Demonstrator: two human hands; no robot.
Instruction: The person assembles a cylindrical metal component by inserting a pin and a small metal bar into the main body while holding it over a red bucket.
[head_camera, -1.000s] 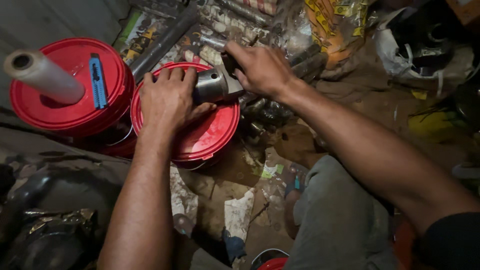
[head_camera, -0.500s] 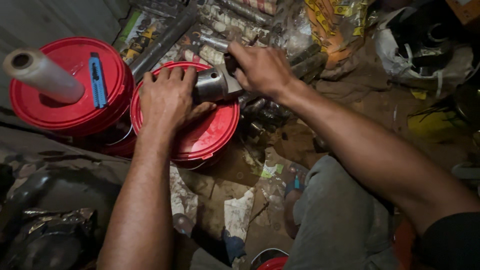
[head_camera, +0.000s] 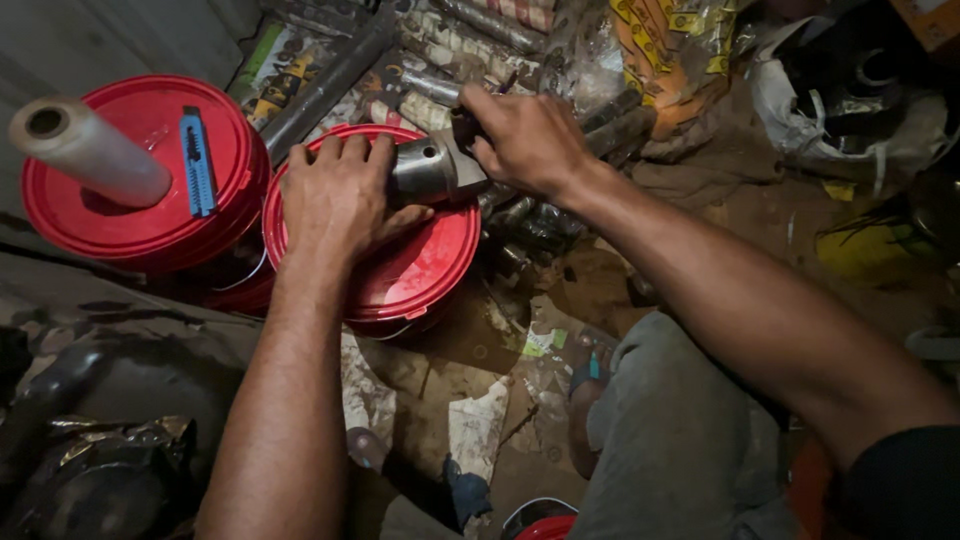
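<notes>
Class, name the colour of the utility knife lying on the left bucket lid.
Blue; the utility knife shows in the head view.
</notes>
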